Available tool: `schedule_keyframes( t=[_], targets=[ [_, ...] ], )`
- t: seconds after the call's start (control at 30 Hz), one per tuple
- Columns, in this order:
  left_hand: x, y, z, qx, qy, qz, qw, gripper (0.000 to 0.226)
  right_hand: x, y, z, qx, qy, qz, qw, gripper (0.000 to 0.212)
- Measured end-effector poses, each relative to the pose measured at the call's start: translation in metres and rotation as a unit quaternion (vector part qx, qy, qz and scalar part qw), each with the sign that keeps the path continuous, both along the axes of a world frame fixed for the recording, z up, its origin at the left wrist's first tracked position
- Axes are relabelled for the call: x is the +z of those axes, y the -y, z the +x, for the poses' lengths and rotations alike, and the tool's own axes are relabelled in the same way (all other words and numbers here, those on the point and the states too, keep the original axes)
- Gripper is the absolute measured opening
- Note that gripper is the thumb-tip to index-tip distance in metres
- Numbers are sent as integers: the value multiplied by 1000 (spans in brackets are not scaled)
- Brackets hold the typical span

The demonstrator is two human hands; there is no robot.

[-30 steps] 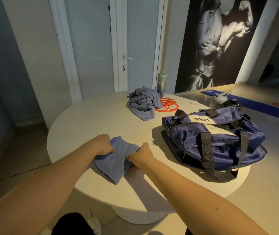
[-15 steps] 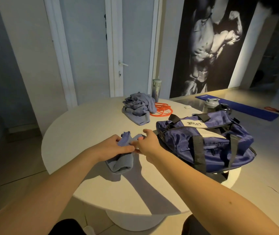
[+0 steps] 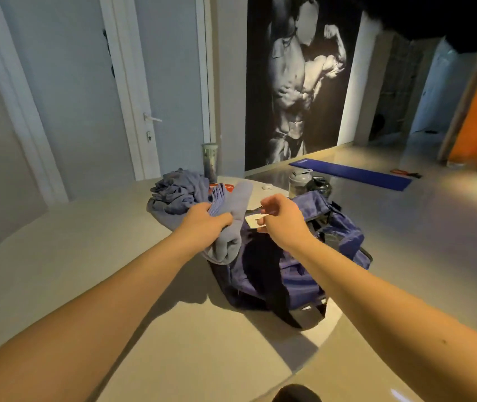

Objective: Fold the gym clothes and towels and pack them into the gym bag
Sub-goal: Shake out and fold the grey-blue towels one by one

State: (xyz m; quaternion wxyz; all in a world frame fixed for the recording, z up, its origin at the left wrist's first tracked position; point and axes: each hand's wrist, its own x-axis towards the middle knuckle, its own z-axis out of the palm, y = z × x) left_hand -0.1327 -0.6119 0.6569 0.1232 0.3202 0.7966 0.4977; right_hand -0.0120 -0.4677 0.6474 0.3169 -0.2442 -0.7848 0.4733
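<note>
Head view: two bare arms reach out over a round white table [image 3: 57,256].
Left hand [image 3: 206,224]: fingers curled round a folded blue towel [image 3: 232,210], with the towel's lower end overlapping the near-left end of the bag.
Right hand [image 3: 282,220]: thumb and forefinger pinch the top of the gym bag [image 3: 304,274] at its white label [image 3: 251,221], just right of the left grip.
Beyond the left grip: heap of unfolded blue-grey clothes [image 3: 173,190]; an orange band [image 3: 227,187] is mostly hidden behind the towel; a tall tumbler [image 3: 210,162] stands farther back.
Beyond the right grip: shaker bottle [image 3: 298,181] and dark bottle [image 3: 322,184] — both partly hidden by the bag.
In the way: black strap [image 3: 275,285] crosses the bag's near side; whether the bag is open at the top cannot be told.
</note>
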Motion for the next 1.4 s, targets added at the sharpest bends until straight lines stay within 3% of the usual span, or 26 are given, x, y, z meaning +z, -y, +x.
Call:
schedule_keyframes(
  t=[0.1, 0.2, 0.3, 0.4, 0.53, 0.8, 1.07, 1.13, 1.3, 1.4],
  targets=[
    [-1, -50, 14, -3, 7, -9, 1000, 30, -4, -59, 22, 4, 134, 159, 978, 38],
    [-13, -88, 28, 2, -31, -30, 999, 41, -9, -97, 39, 50, 262, 229, 936, 48],
    [-29, -110, 39, 18, -128, -89, 988, 38, -19, -116, 43, 97, 344, 274, 893, 58],
    [-41, -121, 39, 15, -180, -145, 973, 46, -26, -125, 43, 126, 382, 261, 878, 58],
    [-45, -121, 34, 8, -176, -179, 968, 58, -28, -129, 41, 112, 381, 332, 856, 54],
    [-34, -87, 25, -16, -195, -216, 957, 44, -37, -88, 34, 113, 288, 288, 906, 20],
    [-16, -11, 4, 30, -209, -212, 954, 41, -43, -16, 11, 135, 258, 269, 918, 22],
    [-10, 10, -5, 41, -207, -231, 950, 38, -38, 1, 1, 152, 260, 280, 911, 23],
    [2, 40, -20, 76, -173, -229, 955, 34, 4, -1, 5, 178, 335, 379, 844, 40],
    [10, 36, -21, 68, -122, -196, 971, 44, 20, -5, 28, 197, 313, 370, 852, 37]
  ],
)
